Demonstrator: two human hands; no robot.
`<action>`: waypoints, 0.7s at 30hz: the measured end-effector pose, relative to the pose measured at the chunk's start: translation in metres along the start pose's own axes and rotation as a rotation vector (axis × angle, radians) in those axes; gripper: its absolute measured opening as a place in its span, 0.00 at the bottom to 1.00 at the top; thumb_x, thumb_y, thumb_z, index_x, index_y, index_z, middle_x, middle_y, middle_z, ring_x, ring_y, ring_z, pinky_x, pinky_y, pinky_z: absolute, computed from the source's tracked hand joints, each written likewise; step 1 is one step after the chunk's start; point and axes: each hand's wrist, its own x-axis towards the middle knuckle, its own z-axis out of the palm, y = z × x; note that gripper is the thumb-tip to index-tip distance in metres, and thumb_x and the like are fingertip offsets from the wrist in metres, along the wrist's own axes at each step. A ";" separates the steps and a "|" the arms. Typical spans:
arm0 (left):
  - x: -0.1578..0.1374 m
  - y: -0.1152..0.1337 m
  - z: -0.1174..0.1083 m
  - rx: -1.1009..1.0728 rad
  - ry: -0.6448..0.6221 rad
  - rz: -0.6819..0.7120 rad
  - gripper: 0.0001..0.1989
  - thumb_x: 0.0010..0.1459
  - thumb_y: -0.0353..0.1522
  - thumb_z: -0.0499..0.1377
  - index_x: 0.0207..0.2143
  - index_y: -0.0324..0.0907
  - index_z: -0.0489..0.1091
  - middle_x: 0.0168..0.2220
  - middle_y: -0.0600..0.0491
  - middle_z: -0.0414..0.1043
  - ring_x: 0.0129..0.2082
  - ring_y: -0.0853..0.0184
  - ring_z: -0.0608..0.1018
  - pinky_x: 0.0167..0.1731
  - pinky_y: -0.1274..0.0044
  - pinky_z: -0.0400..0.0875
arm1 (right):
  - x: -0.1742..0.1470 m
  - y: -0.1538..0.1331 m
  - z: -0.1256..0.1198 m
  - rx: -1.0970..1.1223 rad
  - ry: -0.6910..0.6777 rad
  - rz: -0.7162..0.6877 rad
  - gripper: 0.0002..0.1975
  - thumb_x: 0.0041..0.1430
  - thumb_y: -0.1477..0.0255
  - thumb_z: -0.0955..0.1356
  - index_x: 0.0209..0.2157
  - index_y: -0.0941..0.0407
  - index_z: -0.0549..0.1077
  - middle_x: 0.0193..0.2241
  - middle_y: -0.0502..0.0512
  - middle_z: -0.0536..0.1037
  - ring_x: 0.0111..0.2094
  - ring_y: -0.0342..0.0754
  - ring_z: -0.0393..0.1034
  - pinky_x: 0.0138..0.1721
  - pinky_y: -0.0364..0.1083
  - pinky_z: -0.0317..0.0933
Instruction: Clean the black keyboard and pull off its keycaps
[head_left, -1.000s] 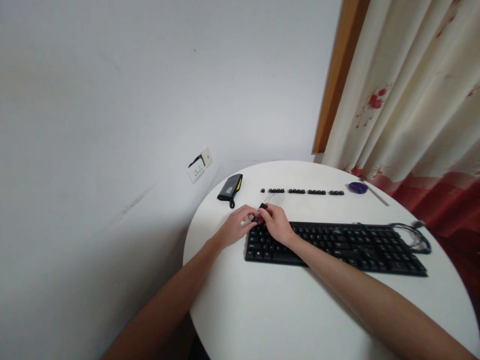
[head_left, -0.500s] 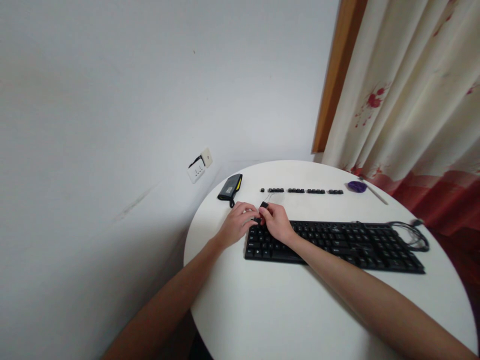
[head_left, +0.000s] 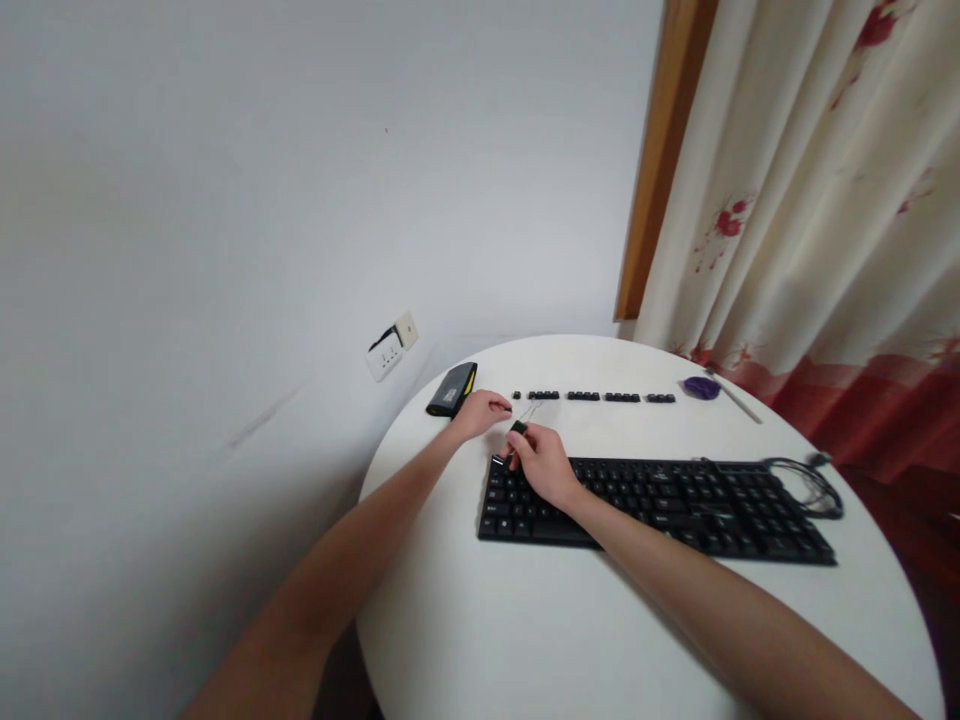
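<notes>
A black keyboard (head_left: 660,505) lies on the round white table. My right hand (head_left: 546,462) is over its upper left corner, closed around a black-handled keycap puller (head_left: 518,428). Two thin wire prongs stick out from the puller, pointing away from me; its lower end is hidden by my fingers. My left hand (head_left: 480,414) is just beyond the keyboard's left corner, thumb and finger pinched on a small black keycap (head_left: 508,408). A row of black keycaps (head_left: 583,396) stretches across the table behind the hands, in several groups, with a single one at its left end.
Left of the keycaps sits a dark grey and yellow case (head_left: 453,388). At the far right are a purple item (head_left: 702,387) and a long thin stick-like tool (head_left: 737,398). The coiled keyboard cable (head_left: 814,485) rests at the keyboard's right end. A wall (head_left: 225,250) borders the left side.
My left hand has moved from the keyboard's corner away toward the keycap row, with a keycap between its fingers. My right hand stays over the keyboard with the puller. The view has shifted slightly.
</notes>
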 end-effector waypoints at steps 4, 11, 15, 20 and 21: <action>0.011 -0.012 0.005 -0.055 0.003 -0.033 0.09 0.47 0.31 0.66 0.32 0.38 0.79 0.27 0.50 0.78 0.29 0.65 0.77 0.33 0.75 0.70 | -0.001 0.002 0.002 0.000 -0.023 0.008 0.15 0.64 0.65 0.62 0.27 0.58 0.72 0.23 0.52 0.76 0.20 0.41 0.68 0.26 0.41 0.61; 0.023 -0.020 0.012 -0.089 0.027 0.024 0.10 0.46 0.33 0.68 0.31 0.38 0.78 0.27 0.50 0.78 0.29 0.66 0.77 0.32 0.77 0.70 | -0.001 0.004 0.004 0.015 -0.049 0.058 0.14 0.64 0.65 0.62 0.28 0.57 0.71 0.26 0.52 0.78 0.21 0.42 0.68 0.25 0.41 0.61; 0.023 -0.024 0.016 -0.080 0.070 0.022 0.10 0.47 0.35 0.67 0.33 0.39 0.78 0.29 0.51 0.78 0.30 0.65 0.77 0.32 0.76 0.70 | -0.002 0.002 0.004 0.022 -0.063 0.071 0.15 0.64 0.65 0.62 0.27 0.57 0.71 0.25 0.52 0.78 0.21 0.42 0.68 0.25 0.41 0.62; 0.022 -0.027 0.019 -0.064 0.105 0.019 0.10 0.48 0.35 0.67 0.34 0.41 0.78 0.33 0.50 0.79 0.33 0.65 0.78 0.35 0.76 0.71 | -0.002 0.000 0.004 0.025 -0.064 0.094 0.14 0.64 0.65 0.62 0.28 0.57 0.71 0.26 0.52 0.78 0.21 0.42 0.69 0.26 0.41 0.63; 0.022 -0.028 0.020 -0.060 0.113 0.019 0.10 0.48 0.34 0.67 0.34 0.41 0.78 0.34 0.50 0.79 0.33 0.65 0.78 0.36 0.75 0.71 | -0.002 0.000 0.004 0.025 -0.066 0.096 0.14 0.64 0.65 0.62 0.27 0.57 0.71 0.26 0.52 0.78 0.21 0.42 0.68 0.26 0.41 0.63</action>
